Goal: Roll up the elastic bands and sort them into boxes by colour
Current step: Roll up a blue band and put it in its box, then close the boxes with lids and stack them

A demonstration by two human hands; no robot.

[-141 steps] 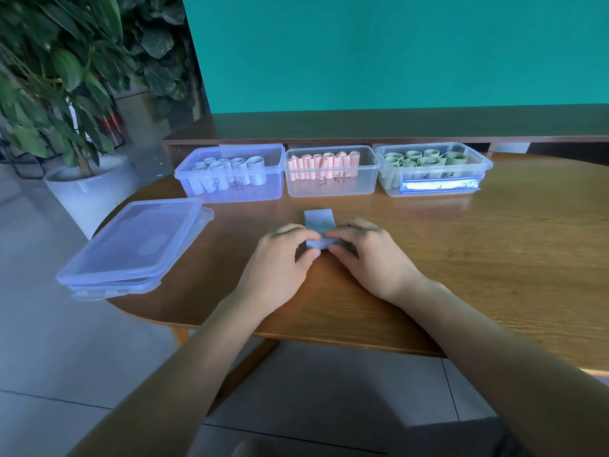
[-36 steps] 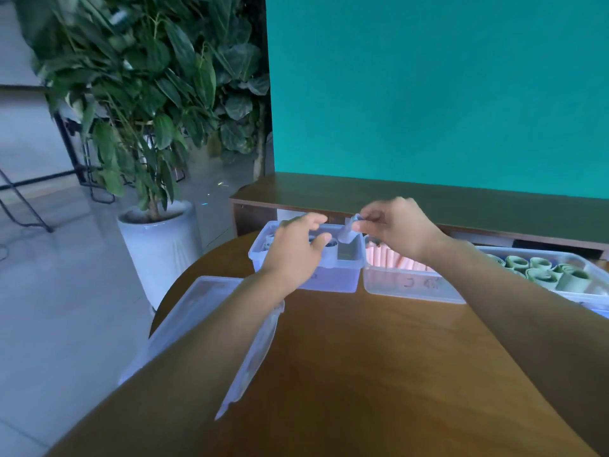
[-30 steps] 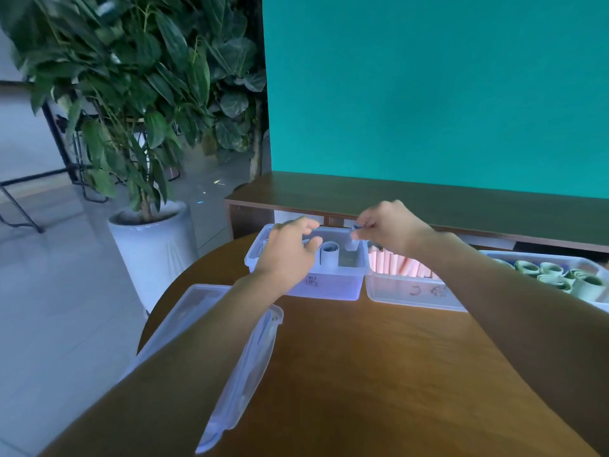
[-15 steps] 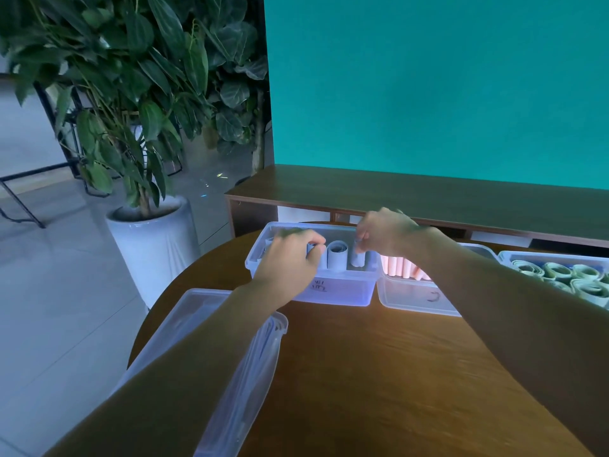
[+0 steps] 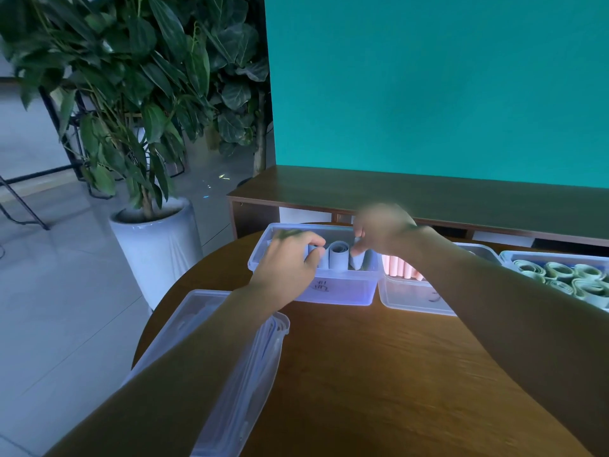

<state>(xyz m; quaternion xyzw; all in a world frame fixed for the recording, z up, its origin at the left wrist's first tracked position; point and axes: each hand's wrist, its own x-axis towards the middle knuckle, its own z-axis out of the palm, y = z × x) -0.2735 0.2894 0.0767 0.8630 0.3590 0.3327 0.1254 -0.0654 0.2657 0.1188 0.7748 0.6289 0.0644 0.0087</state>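
Observation:
Three clear plastic boxes stand in a row at the table's far edge. The left box (image 5: 342, 293) holds several rolled blue bands; one upright roll (image 5: 338, 257) shows between my hands. My right hand (image 5: 382, 230) reaches down into this box and pinches a rolled blue band (image 5: 357, 260) at its right end. My left hand (image 5: 286, 265) curls over the rolls in the left half of the box and hides most of them. The middle box (image 5: 408, 296) holds pink rolls (image 5: 400, 267); the right box (image 5: 514, 258) holds green rolls (image 5: 566, 275).
A stack of clear lids (image 5: 237, 364) lies at the table's left edge under my left forearm. A white pot (image 5: 155, 245) with a leafy plant stands on the floor to the left. Behind the boxes runs a low wooden shelf (image 5: 428, 192) below a teal wall.
Since rolling the blue band flat on the table, both hands have carried it to the left box. Over the last second my right hand lowered the roll into the box.

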